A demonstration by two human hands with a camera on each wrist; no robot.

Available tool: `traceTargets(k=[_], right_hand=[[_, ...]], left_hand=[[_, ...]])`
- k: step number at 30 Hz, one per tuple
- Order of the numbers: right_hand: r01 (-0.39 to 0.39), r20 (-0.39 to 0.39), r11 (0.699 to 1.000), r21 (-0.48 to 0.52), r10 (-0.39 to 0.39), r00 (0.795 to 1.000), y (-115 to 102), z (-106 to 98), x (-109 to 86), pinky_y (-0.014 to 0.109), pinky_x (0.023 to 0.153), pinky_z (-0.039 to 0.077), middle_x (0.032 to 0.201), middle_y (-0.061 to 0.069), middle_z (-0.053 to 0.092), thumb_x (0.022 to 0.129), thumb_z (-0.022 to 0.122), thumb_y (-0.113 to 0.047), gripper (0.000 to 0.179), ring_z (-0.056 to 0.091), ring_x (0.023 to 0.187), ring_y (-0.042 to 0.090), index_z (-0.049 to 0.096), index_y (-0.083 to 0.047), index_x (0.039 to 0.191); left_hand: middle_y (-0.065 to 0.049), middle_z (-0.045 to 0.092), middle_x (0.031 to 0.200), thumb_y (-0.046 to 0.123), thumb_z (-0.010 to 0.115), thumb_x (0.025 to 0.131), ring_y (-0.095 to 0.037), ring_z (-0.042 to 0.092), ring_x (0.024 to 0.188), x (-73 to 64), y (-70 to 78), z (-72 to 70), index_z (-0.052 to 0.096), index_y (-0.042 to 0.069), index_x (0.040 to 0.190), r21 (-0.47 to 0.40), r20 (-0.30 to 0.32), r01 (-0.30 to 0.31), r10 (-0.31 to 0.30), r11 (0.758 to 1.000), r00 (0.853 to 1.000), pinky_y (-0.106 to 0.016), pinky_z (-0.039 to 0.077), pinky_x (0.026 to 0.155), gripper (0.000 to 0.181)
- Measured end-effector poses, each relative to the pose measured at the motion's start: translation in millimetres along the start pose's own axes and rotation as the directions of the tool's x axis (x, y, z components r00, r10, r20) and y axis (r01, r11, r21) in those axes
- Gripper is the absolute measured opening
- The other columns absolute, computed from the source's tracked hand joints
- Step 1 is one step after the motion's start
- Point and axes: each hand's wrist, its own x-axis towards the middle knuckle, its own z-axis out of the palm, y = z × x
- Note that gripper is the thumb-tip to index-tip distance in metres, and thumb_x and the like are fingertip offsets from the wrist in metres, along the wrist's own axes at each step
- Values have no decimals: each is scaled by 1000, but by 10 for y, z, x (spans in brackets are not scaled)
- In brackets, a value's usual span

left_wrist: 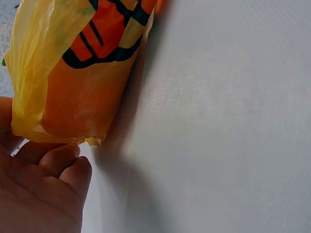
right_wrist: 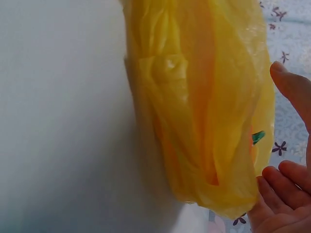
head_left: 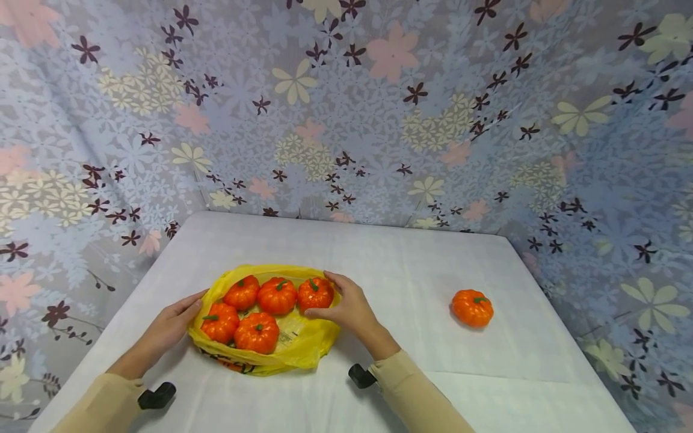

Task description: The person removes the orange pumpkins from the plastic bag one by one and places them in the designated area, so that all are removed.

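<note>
"Yellow bag (head_left: 316, 349) sits on the desk (head_left: 400, 276); why flank it?"

"Probably to steady the pumpkins (head_left: 278, 296): your right hand (head_left: 352, 305) spreads wide, your left hand (head_left: 169, 325) touches the side (whether pinching, I can't tell)."

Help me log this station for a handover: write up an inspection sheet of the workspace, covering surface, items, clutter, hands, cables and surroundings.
Surface: table with a white covering; a fold or seam line shows at the near right.
Job's things: yellow plastic bag, mouth open upward, with five orange pumpkins inside; a sixth pumpkin sits on the table to the bag's right.
Clutter: nothing seen.
Hands: left hand at the bag's left edge, grip unclear; right hand at its right side, thumb and fingers spread apart.
Cables: nothing seen.
Surroundings: floral-patterned cloth behind the table and on both sides.
</note>
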Motion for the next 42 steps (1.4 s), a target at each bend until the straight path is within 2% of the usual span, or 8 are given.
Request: traceTargets(k=[8, 16, 24, 32, 42], right_hand=[[-22, 6, 998, -53, 22, 1000, 9, 43, 71, 48, 111, 41, 148, 13, 51, 73, 92, -35, 91, 46, 136, 33, 50, -6, 148], [-16, 29, 993, -114, 19, 999, 46, 118, 110, 50, 111, 40, 147, 15, 50, 74, 91, -37, 92, 46, 136, 35, 48, -4, 149], [-50, 2, 992, -117, 50, 999, 79, 191, 117, 48, 111, 40, 147, 14, 51, 74, 92, -33, 92, 48, 134, 33, 47, -4, 149], [-25, -25, 993, -117, 22, 999, 111, 216, 94, 47, 111, 41, 143, 12, 54, 74, 93, -28, 83, 50, 131, 32, 54, -3, 143], [-1, -37, 995, -99, -3, 999, 81, 195, 81, 46, 110, 42, 142, 12, 56, 72, 94, -24, 81, 51, 132, 31, 57, -2, 140]], left_hand=[[-27, 20, 162, 54, 33, 107, -49, 13, 147, 5, -8, -26, 27, 1, 158, -14, 10, -5, 5, 1000, 1000, -67, 16, 115, 73], [-28, 23, 160, 48, 32, 109, -49, 16, 147, 7, -42, -22, 28, -1, 157, 24, -11, -59, 59, 998, 998, -65, 19, 115, 68], [-27, 22, 161, 51, 33, 108, -49, 16, 147, -1, -43, -21, 28, -1, 157, 9, -2, -52, 52, 999, 999, -64, 19, 115, 72], [-28, 23, 160, 50, 34, 108, -49, 17, 147, 2, -42, -13, 28, -1, 157, 9, 4, -52, 52, 999, 999, -65, 19, 115, 71], [-28, 22, 160, 46, 33, 109, -49, 16, 147, 3, -44, -8, 29, -2, 156, 9, 0, -47, 47, 999, 999, -66, 18, 115, 68]])
